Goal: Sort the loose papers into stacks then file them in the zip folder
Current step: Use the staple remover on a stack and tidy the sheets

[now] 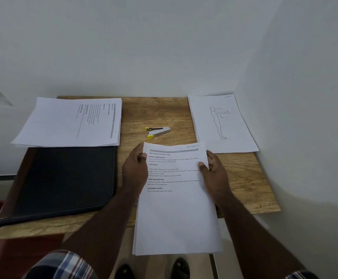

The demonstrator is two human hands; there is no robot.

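Observation:
I hold a stack of printed papers [176, 214] above the table's front edge, text side up. My left hand [135, 170] grips its left edge, thumb on top. My right hand [214, 172] grips its right edge, thumb on the page. A second stack of text pages [63, 125] lies at the back left, partly over the black zip folder [63, 184], which lies closed on the left of the wooden table [244, 178]. A third stack, topped by a line drawing of a standing figure [222, 123], lies at the back right.
A yellow and silver stapler [157, 132] lies on the table between the two back stacks. White walls close in behind and on the right. The table's front edge runs below the held papers; my shoes show on the floor beneath.

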